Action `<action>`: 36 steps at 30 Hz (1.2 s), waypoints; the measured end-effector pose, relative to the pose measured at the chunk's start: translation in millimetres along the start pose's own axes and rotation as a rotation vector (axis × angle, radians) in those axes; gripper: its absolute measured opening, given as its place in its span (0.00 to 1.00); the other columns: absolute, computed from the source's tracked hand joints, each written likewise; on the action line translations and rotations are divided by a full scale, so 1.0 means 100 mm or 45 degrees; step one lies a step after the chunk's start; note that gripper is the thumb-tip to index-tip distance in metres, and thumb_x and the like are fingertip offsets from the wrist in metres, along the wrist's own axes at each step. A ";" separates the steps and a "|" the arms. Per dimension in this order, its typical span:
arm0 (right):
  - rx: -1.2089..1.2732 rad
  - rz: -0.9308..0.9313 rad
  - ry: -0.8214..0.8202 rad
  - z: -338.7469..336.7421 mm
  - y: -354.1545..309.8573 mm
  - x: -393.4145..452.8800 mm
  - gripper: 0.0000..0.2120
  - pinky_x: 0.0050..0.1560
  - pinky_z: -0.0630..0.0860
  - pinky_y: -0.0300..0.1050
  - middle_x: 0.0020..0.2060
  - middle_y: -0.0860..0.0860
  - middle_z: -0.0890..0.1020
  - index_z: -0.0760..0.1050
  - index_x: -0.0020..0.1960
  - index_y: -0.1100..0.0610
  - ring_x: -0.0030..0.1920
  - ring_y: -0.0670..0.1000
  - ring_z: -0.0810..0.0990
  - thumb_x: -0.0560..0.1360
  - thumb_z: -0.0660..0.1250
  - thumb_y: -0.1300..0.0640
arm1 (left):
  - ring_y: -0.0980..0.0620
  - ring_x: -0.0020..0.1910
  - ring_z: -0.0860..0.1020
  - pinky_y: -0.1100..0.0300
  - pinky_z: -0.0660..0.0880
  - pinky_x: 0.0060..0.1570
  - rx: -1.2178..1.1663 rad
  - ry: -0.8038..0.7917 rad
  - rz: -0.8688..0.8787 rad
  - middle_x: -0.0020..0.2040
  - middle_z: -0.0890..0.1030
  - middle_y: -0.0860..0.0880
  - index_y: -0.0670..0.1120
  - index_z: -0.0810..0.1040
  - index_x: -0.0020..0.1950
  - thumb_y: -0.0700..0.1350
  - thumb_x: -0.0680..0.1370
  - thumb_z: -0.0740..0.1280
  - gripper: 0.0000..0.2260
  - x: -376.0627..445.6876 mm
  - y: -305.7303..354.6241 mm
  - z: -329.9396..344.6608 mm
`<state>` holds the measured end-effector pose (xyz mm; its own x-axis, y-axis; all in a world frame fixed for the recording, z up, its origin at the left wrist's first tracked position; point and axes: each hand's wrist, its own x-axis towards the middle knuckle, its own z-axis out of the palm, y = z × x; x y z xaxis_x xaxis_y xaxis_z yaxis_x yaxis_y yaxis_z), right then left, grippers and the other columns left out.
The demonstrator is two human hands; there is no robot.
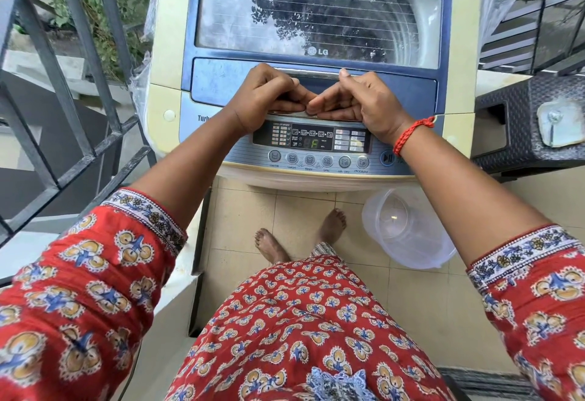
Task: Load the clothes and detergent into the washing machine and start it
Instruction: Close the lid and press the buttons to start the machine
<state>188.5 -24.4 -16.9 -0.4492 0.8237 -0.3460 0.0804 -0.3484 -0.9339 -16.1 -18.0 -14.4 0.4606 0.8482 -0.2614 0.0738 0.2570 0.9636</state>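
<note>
A cream and blue top-loading washing machine stands in front of me with its glass lid down. Through the glass I see the steel drum and reflections of sky and leaves; no clothes can be made out inside. My left hand and my right hand both rest on the lid's front edge, fingers curled around its silver handle strip, fingertips nearly touching. Just below them the control panel is lit, its display showing green digits. A row of round buttons and a start/pause button sit under it.
A clear plastic tub lies on the tiled floor at right of my bare feet. A dark woven stand with a small lid-like object is at right. Grey metal railing runs along the left. Plastic wrap hangs beside the machine.
</note>
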 end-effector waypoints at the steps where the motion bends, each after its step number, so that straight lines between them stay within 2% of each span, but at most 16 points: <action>1: -0.001 0.000 0.001 0.00 0.00 0.00 0.26 0.58 0.78 0.54 0.47 0.62 0.84 0.80 0.50 0.69 0.53 0.61 0.83 0.83 0.48 0.52 | 0.49 0.47 0.83 0.57 0.80 0.51 0.003 0.004 -0.004 0.42 0.86 0.48 0.32 0.81 0.47 0.42 0.73 0.56 0.17 0.00 0.00 0.00; 8: -0.016 -0.004 0.007 0.01 -0.02 -0.01 0.26 0.58 0.78 0.53 0.47 0.62 0.84 0.79 0.51 0.70 0.53 0.60 0.83 0.84 0.48 0.53 | 0.48 0.48 0.83 0.52 0.79 0.55 0.024 0.016 -0.019 0.43 0.86 0.47 0.29 0.80 0.48 0.41 0.73 0.56 0.19 0.01 0.00 0.00; 12: -0.014 -0.001 0.005 0.01 -0.01 0.00 0.26 0.57 0.79 0.52 0.46 0.60 0.85 0.80 0.50 0.69 0.53 0.60 0.83 0.84 0.48 0.53 | 0.49 0.48 0.83 0.53 0.79 0.54 0.015 0.006 -0.020 0.43 0.86 0.47 0.34 0.82 0.44 0.41 0.73 0.56 0.17 0.01 0.00 0.00; 17: 0.002 0.002 0.006 0.01 0.00 0.00 0.26 0.57 0.78 0.53 0.45 0.58 0.86 0.81 0.48 0.66 0.53 0.60 0.83 0.84 0.48 0.53 | 0.50 0.47 0.83 0.55 0.79 0.53 0.025 -0.001 -0.018 0.42 0.86 0.48 0.33 0.81 0.48 0.41 0.73 0.55 0.18 0.01 -0.01 -0.01; 26: -0.016 -0.003 0.018 0.01 0.00 -0.01 0.26 0.59 0.78 0.55 0.46 0.59 0.85 0.81 0.48 0.66 0.53 0.60 0.83 0.84 0.49 0.52 | 0.51 0.45 0.83 0.56 0.79 0.51 0.018 0.001 -0.003 0.41 0.86 0.49 0.35 0.82 0.45 0.41 0.74 0.55 0.17 0.00 -0.01 0.01; 36: -0.023 0.002 0.015 0.01 0.00 0.00 0.26 0.58 0.78 0.54 0.46 0.59 0.85 0.81 0.49 0.66 0.53 0.60 0.83 0.84 0.49 0.52 | 0.52 0.45 0.83 0.54 0.79 0.54 0.013 -0.006 -0.008 0.41 0.86 0.50 0.35 0.82 0.44 0.41 0.74 0.55 0.16 0.00 0.00 0.01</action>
<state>187.7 -24.6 -16.6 -0.4383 0.8284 -0.3488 0.0974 -0.3419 -0.9347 -15.3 -18.7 -14.0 0.4646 0.8443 -0.2670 0.0859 0.2571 0.9626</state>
